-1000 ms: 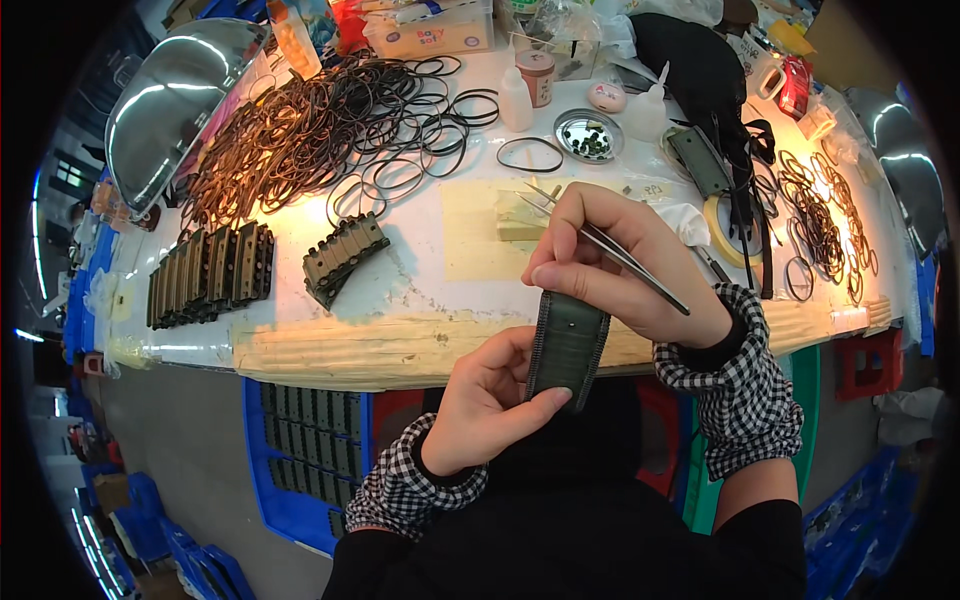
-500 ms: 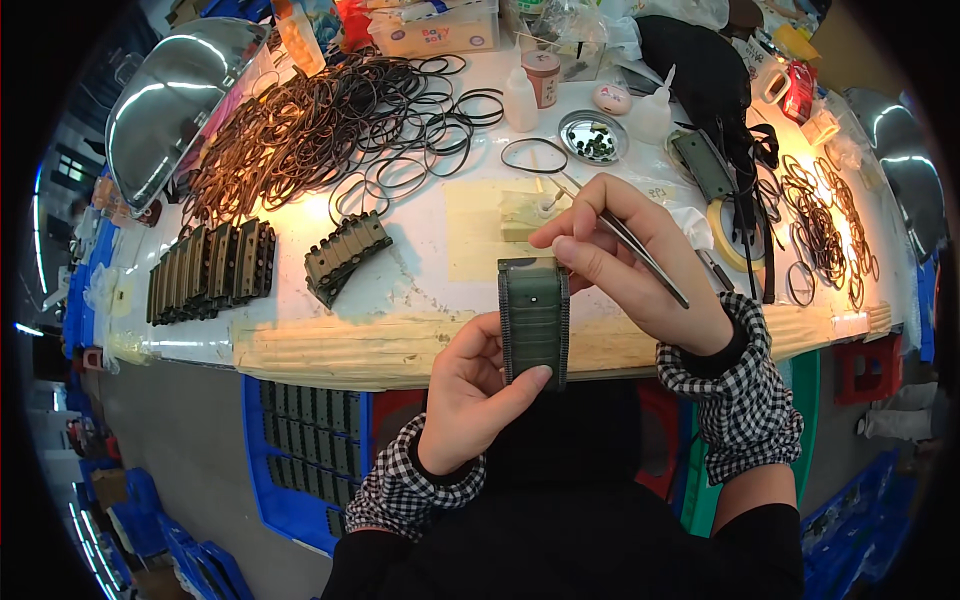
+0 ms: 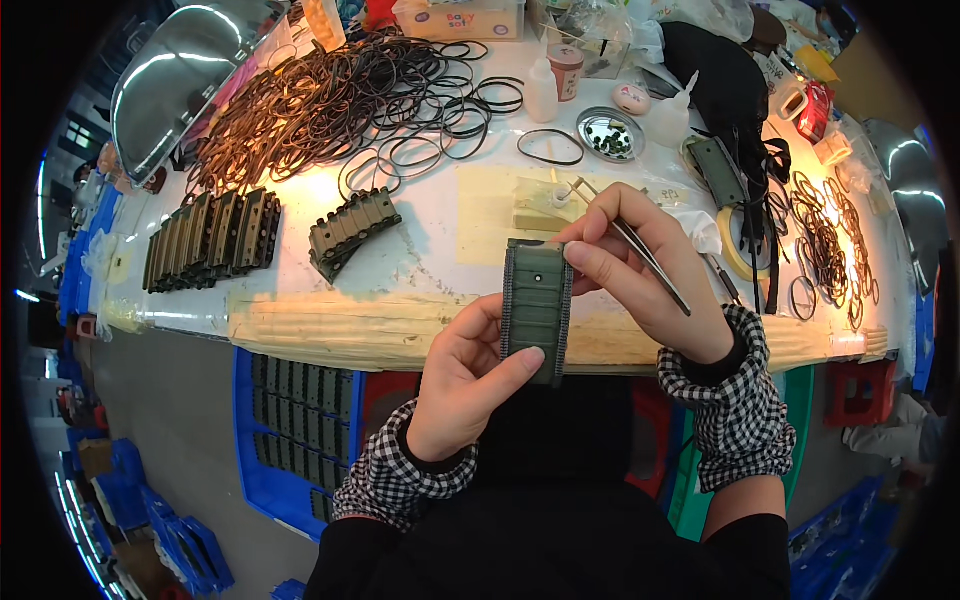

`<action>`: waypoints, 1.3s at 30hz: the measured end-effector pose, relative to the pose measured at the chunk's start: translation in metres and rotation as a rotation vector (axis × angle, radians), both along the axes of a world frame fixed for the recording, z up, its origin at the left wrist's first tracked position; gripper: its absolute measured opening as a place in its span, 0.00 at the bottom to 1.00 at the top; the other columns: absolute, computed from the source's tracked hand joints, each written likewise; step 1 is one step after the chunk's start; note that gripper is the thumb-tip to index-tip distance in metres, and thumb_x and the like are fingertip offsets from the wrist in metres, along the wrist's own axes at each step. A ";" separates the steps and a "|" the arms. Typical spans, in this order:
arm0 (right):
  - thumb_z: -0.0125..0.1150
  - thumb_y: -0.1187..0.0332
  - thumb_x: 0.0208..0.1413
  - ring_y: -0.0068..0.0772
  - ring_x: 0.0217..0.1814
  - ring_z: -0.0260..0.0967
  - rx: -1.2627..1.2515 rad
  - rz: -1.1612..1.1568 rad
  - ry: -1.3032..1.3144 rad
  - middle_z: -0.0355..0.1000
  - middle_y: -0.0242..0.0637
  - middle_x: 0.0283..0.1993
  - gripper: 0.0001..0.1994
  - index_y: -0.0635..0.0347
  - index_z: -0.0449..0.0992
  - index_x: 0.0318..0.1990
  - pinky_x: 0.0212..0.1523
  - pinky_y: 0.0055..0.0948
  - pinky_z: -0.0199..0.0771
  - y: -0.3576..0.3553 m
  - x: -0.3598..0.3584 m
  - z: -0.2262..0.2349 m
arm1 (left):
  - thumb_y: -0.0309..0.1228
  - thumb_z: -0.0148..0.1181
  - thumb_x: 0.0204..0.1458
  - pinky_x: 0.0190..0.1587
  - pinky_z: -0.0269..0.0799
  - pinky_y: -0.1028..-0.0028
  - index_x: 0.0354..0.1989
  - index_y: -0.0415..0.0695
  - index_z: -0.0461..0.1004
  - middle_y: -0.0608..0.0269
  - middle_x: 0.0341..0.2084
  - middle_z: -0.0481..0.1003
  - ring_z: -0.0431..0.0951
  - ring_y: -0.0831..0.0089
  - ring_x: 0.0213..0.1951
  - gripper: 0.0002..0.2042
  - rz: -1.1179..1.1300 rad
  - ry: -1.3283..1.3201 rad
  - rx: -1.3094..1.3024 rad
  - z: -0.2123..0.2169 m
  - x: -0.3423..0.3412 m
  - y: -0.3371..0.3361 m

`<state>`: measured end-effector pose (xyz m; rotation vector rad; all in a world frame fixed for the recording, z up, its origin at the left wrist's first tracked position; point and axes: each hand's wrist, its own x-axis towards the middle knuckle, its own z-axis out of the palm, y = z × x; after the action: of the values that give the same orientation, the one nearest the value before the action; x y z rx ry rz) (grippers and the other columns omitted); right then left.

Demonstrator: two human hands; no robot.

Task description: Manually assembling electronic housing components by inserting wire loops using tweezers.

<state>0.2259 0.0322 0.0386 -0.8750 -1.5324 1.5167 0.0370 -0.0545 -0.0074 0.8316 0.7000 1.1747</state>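
My left hand [image 3: 462,385] is closed around the lower part of a dark green, ribbed rectangular plastic piece [image 3: 537,305], its thumb pressed on the face. The piece stands upright, with toothed dark edges down both sides and a small hole with a light spot near the top. At its upper right corner, the thumb and index finger of my right hand [image 3: 655,275] touch or nearly touch the edge. That hand also keeps a pair of metal tweezers [image 3: 645,255] between its fingers, tips pointing away toward a yellowish block [image 3: 545,213] on the table.
Stacked brown-green ribbed pieces [image 3: 215,240] and a smaller stack [image 3: 352,232] lie left. Behind are a heap of black rubber bands [image 3: 330,110], a squeeze bottle [image 3: 541,92] and a round dish [image 3: 610,152] of small green bits. A blue tray [image 3: 245,440] of green parts sits below the table edge.
My right thumb and index finger have come down onto the upper right corner of the green piece. The whole view has shifted slightly; my left hand keeps its hold.
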 end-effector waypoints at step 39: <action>0.61 0.76 0.55 0.22 0.38 0.69 0.197 0.032 -0.297 0.74 0.38 0.40 0.07 0.63 0.68 0.35 0.44 0.23 0.70 -0.030 -0.008 0.015 | 0.40 0.65 0.50 0.54 0.61 0.56 0.45 0.45 0.76 0.56 0.46 0.75 0.72 0.58 0.50 0.17 0.596 1.600 0.896 0.011 -0.169 0.073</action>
<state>0.2179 0.0026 0.0531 -0.9955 -1.8818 1.2719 -0.1322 0.0186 0.0034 2.5323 1.8291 1.1459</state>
